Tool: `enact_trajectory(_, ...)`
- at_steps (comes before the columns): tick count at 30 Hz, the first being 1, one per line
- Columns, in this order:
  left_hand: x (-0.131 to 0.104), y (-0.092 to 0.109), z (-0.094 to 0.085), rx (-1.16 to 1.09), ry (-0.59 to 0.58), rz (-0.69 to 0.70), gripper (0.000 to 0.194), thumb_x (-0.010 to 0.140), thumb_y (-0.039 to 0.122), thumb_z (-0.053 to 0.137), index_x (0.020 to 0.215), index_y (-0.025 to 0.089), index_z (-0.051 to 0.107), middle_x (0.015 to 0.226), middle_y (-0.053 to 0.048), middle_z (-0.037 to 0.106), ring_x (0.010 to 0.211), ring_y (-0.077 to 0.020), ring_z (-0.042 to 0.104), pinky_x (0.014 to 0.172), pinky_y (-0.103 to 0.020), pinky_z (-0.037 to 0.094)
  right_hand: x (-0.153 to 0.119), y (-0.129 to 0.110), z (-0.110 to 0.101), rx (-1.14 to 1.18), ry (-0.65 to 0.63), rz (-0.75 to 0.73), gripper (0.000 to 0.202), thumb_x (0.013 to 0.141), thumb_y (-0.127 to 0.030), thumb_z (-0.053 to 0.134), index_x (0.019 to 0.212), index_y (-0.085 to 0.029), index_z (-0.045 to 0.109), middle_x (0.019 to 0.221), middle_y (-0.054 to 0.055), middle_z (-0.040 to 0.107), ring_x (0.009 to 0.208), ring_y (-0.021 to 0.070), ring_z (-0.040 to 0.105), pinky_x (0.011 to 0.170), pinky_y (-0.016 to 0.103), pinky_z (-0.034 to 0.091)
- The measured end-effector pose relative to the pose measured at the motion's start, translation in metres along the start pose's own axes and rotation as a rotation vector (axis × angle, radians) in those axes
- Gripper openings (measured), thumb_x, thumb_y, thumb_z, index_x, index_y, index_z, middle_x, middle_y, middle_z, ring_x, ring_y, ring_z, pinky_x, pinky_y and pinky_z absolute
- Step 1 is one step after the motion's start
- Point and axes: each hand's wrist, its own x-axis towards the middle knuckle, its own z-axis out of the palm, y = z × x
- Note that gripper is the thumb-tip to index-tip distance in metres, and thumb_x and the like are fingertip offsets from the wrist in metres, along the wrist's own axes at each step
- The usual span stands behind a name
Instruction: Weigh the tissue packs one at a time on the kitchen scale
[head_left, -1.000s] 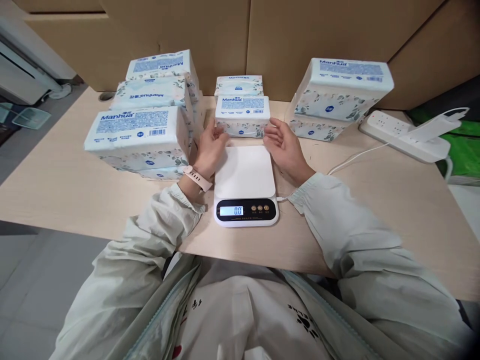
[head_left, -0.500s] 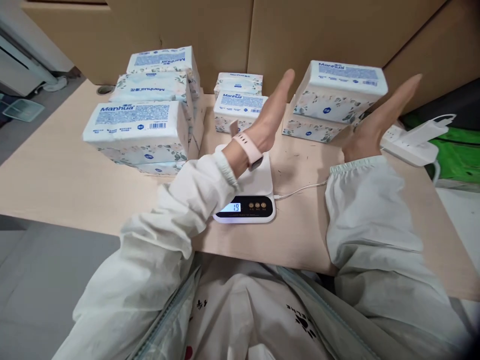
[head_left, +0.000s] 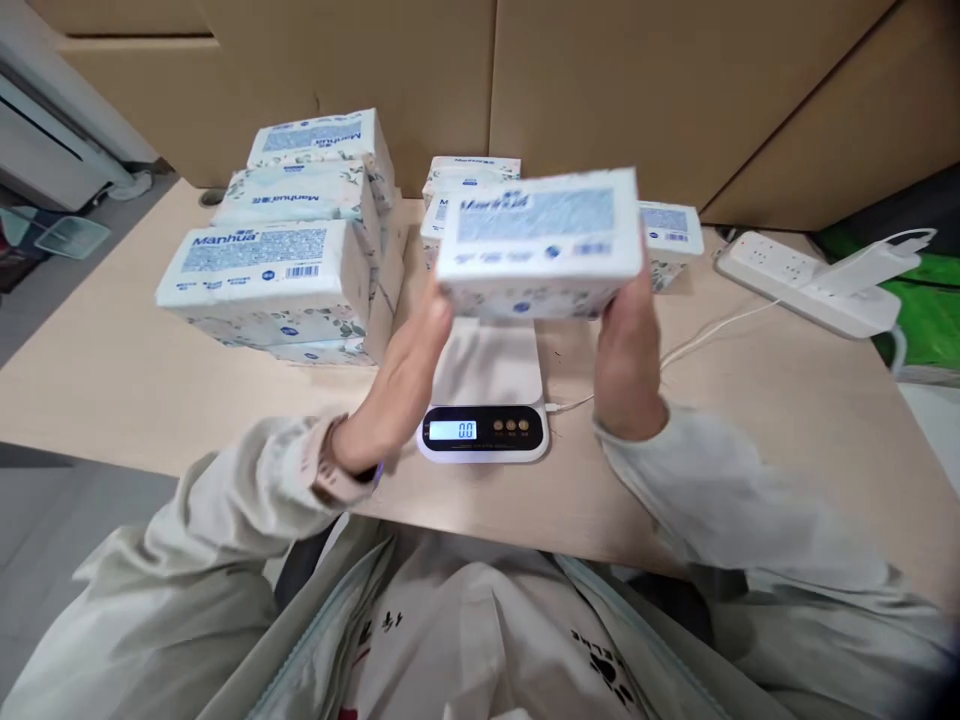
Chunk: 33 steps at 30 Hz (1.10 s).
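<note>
Between my two hands I hold a pack of tissues (head_left: 537,245), white with blue print and a floral band, raised over a white kitchen scale (head_left: 487,370). My left hand (head_left: 401,385) grips its left end, and my right hand (head_left: 631,350) presses on the right end. The held pack hides the back of the scale's plate. On the scale's lit display (head_left: 453,430) the reading is 0.0. Behind the held pack, partly covered, stand two tissue packs (head_left: 471,172). Another tissue pack (head_left: 673,228) lies on the table to the right, also partly hidden.
A stack of several tissue packs (head_left: 259,265) stands on the left of the wooden table (head_left: 97,360). A white power strip (head_left: 810,280) lies at the right, and a white cable (head_left: 720,325) runs to the scale. Brown cardboard (head_left: 420,80) closes off the back.
My hands have taken the top pack from the right-hand stack and brought it left over the scale. One pack stays there. The display went from 19 to 0.0.
</note>
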Motion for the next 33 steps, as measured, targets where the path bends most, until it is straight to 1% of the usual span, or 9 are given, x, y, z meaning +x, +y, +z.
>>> enact_trajectory(1, -0.018, 0.006, -0.008, 0.018, 0.023, -0.013, 0.053, 0.116, 0.058, 0.039, 0.165, 0.043, 0.053, 0.177, 0.009, 0.044, 0.175, -0.0259, 0.019, 0.148, -0.048, 0.019, -0.015, -0.005, 0.012, 0.033, -0.026, -0.002, 0.076, 0.11, -0.073, 0.027, 0.177, -0.041, 0.014, 0.184, -0.007, 0.033, 0.175, 0.0268, 0.025, 0.146, 0.056, 0.025)
enact_trajectory(3, -0.042, 0.01, -0.016, 0.057, 0.072, -0.029, 0.054, 0.117, 0.055, 0.033, 0.167, 0.044, 0.049, 0.179, 0.008, 0.042, 0.176, -0.0257, 0.02, 0.148, -0.049, 0.02, -0.038, -0.007, 0.028, 0.094, -0.071, -0.008, 0.07, 0.112, -0.064, 0.036, 0.177, -0.045, 0.018, 0.185, -0.009, 0.03, 0.174, 0.0258, 0.028, 0.144, 0.053, 0.03)
enact_trajectory(6, -0.057, -0.003, -0.017, 0.114, 0.094, -0.024, 0.057, 0.118, 0.054, 0.028, 0.171, 0.041, 0.044, 0.18, 0.003, 0.04, 0.175, -0.0264, 0.023, 0.147, -0.051, 0.022, -0.055, -0.002, 0.034, 0.112, -0.125, 0.044, 0.066, 0.114, -0.058, 0.039, 0.176, -0.048, 0.019, 0.185, -0.01, 0.03, 0.174, 0.0238, 0.028, 0.144, 0.051, 0.029)
enact_trajectory(10, -0.063, -0.027, -0.016, 0.145, 0.113, -0.029, 0.059, 0.117, 0.055, 0.031, 0.173, 0.038, 0.041, 0.18, 0.001, 0.042, 0.174, -0.0273, 0.026, 0.146, -0.053, 0.022, -0.058, 0.008, 0.029, 0.092, -0.132, 0.098, 0.068, 0.114, -0.058, 0.04, 0.177, -0.041, 0.022, 0.184, -0.003, 0.035, 0.173, 0.0278, 0.03, 0.145, 0.058, 0.026)
enact_trajectory(14, -0.067, -0.039, -0.016, 0.043, 0.124, -0.007, 0.059, 0.118, 0.054, 0.026, 0.173, 0.041, 0.039, 0.18, 0.005, 0.041, 0.172, -0.0253, 0.031, 0.148, -0.05, 0.019, -0.062, 0.01, 0.025, 0.09, -0.145, 0.064, 0.067, 0.115, -0.053, 0.039, 0.178, -0.041, 0.019, 0.185, -0.004, 0.034, 0.173, 0.028, 0.03, 0.145, 0.06, 0.025)
enact_trajectory(18, -0.07, -0.044, -0.019, -0.055, 0.131, -0.027, 0.06, 0.117, 0.056, 0.022, 0.174, 0.042, 0.035, 0.182, 0.008, 0.035, 0.173, -0.0253, 0.029, 0.148, -0.054, 0.017, -0.072, 0.009, 0.024, 0.055, -0.141, 0.05, 0.068, 0.115, -0.051, 0.038, 0.178, -0.042, 0.015, 0.188, -0.006, 0.025, 0.175, 0.0297, 0.024, 0.145, 0.061, 0.022)
enact_trajectory(21, -0.072, -0.046, -0.021, -0.083, 0.15, -0.04, 0.06, 0.117, 0.059, 0.02, 0.173, 0.044, 0.036, 0.181, 0.009, 0.036, 0.174, -0.0263, 0.027, 0.146, -0.058, 0.017, -0.078, 0.012, 0.024, 0.007, -0.068, 0.053, 0.068, 0.114, -0.051, 0.038, 0.178, -0.041, 0.018, 0.188, -0.008, 0.021, 0.176, 0.0304, 0.019, 0.146, 0.06, 0.019)
enact_trajectory(25, -0.073, -0.044, -0.022, -0.096, 0.145, -0.05, 0.063, 0.115, 0.064, 0.02, 0.173, 0.044, 0.037, 0.182, 0.007, 0.036, 0.174, -0.0279, 0.026, 0.146, -0.059, 0.016, -0.083, 0.015, 0.025, 0.004, -0.004, 0.009, 0.066, 0.115, -0.047, 0.037, 0.178, -0.04, 0.021, 0.188, -0.011, 0.022, 0.176, 0.0271, 0.019, 0.147, 0.054, 0.019)
enact_trajectory(33, -0.074, -0.046, -0.021, -0.113, 0.14, -0.047, 0.063, 0.115, 0.063, 0.02, 0.173, 0.043, 0.037, 0.182, 0.007, 0.035, 0.174, -0.0273, 0.026, 0.147, -0.058, 0.016, -0.097, 0.004, 0.021, -0.02, -0.023, 0.058, 0.066, 0.114, -0.051, 0.036, 0.178, -0.039, 0.022, 0.187, -0.01, 0.025, 0.176, 0.0305, 0.019, 0.146, 0.062, 0.017)
